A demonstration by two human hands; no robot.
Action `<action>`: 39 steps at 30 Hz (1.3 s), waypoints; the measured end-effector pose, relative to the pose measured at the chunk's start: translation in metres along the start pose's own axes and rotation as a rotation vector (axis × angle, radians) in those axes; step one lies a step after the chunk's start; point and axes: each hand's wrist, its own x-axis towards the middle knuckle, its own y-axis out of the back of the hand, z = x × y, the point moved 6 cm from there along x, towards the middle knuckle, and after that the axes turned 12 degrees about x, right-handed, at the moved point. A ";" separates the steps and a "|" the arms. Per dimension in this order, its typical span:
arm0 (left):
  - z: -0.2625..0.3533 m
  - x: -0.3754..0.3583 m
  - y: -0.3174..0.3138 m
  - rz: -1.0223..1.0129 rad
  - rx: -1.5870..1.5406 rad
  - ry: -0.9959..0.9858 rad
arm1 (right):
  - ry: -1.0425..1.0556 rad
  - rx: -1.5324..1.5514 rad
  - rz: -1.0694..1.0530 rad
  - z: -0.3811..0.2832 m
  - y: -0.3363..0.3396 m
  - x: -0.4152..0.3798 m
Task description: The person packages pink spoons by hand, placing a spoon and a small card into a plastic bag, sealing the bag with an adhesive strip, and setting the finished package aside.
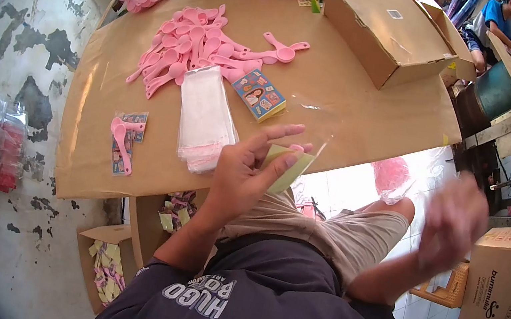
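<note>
My left hand [243, 174] pinches a pale yellow card [286, 173] between thumb and fingers, above the table's front edge. A bit of pink plastic shows at the card's top, and clear film glints beside it. My right hand [454, 223] is raised off to the right, away from the table and smeared by motion; its fingers cannot be made out. Close to my left hand lie a stack of clear plastic bags [208, 118] and a stack of blue printed cards [258, 94]. Behind them spreads a pile of pink measuring spoons [194, 41].
At the table's left, a pink spoon [120, 137] lies on a bagged card. A cardboard box [388, 33] stands at the back right. Below the table, an open carton [105, 269] holds finished-looking packets. Another person [494, 24] sits at the far right. A large carton [505, 282] stands at right.
</note>
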 end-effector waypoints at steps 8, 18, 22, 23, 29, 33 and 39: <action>-0.006 0.014 0.012 0.129 -0.365 -0.092 | -0.549 0.064 0.185 -0.098 0.203 -0.135; 0.005 0.025 -0.008 0.154 -0.226 -0.031 | -0.631 -1.049 0.347 0.002 0.089 -0.099; 0.016 0.024 -0.030 0.072 -0.219 -0.044 | -0.393 -0.743 0.056 0.062 0.017 -0.052; 0.019 0.023 -0.032 0.077 -0.186 -0.081 | -0.340 -0.720 0.022 0.072 0.006 -0.041; 0.014 0.014 -0.031 0.050 -0.204 -0.032 | -0.376 -0.534 0.098 0.110 0.009 -0.024; 0.007 0.009 -0.028 0.023 -0.228 0.006 | -0.389 -0.488 0.127 0.116 0.005 -0.023; 0.003 0.009 -0.024 -0.036 -0.229 0.050 | -0.417 -0.350 0.185 0.119 -0.002 -0.022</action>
